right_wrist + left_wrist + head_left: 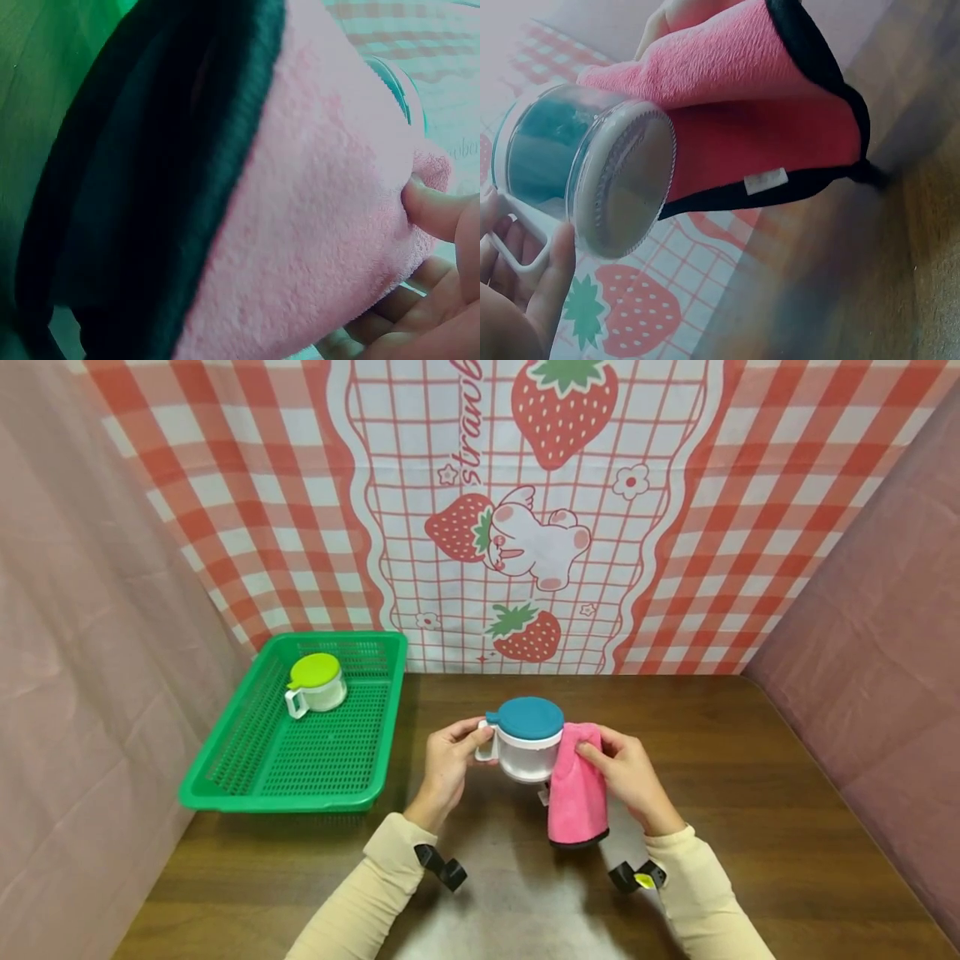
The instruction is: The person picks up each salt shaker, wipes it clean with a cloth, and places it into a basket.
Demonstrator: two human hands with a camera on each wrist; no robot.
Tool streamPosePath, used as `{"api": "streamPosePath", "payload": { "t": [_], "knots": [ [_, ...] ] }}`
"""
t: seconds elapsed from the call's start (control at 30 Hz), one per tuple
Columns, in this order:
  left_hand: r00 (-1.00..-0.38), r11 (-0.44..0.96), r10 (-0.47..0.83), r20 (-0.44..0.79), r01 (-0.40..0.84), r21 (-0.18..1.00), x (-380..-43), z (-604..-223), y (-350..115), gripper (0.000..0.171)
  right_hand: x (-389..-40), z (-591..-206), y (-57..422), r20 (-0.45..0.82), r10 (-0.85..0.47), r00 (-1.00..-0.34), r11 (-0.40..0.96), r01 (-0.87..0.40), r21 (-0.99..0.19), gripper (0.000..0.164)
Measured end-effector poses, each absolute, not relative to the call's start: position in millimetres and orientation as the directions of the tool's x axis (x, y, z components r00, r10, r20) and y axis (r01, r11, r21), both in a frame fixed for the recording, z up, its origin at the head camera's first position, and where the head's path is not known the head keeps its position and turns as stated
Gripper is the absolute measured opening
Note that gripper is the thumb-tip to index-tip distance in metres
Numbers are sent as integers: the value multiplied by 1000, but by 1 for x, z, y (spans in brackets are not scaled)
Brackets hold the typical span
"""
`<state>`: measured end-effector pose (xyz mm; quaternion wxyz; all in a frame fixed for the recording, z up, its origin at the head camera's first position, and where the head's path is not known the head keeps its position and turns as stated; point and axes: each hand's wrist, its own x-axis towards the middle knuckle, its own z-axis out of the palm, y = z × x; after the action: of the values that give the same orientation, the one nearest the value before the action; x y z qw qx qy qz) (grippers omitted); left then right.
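Observation:
A clear seasoning jar (528, 760) with a blue lid (531, 718) and white handle is held up above the table. My left hand (448, 768) pinches its handle (532, 240) between thumb and fingers. In my right hand (630, 772) a pink cloth (579, 793) with black edging is gripped, thumb in front and fingers behind. The cloth hangs down and lies against the jar's right side. In the left wrist view the jar's bottom (634, 180) shows, with a white tag (766, 181) on the cloth's edge. The cloth covers most of the jar in the right wrist view.
A green plastic basket (386, 743) stands at the left of the brown wooden table (750, 827). Inside it, near the back, sits a similar jar with a lime-green lid (315, 670). A strawberry-print curtain (480, 610) hangs behind, with pinkish cloth walls on both sides.

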<state>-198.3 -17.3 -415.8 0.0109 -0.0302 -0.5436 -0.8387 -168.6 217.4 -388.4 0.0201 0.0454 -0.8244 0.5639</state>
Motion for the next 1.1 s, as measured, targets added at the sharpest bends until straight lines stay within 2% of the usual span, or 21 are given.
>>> {"api": "streamPosePath", "payload": {
  "t": [0.2, 0.53, 0.83, 1.1],
  "knots": [
    [-995, -405, 65, 76, 43, 913, -199, -416, -20, 39, -167, -390, 216, 115, -45, -992, 317, -124, -940, 33],
    [-983, -312, 153, 104, 52, 949, -198, -413, -21, 37, -162, -394, 208, 184, 63, -981, 229, -165, -959, 29],
    [-982, -293, 142, 126, 80, 953, -197, -412, -22, 31, -163, -395, 206, 181, 69, -981, 214, -162, -963, 34],
    [-980, -248, 166, 108, 65, 967, -196, -413, -21, 32, -163, -398, 207, 184, 91, -979, 242, -158, -957, 31]
  ]
}}
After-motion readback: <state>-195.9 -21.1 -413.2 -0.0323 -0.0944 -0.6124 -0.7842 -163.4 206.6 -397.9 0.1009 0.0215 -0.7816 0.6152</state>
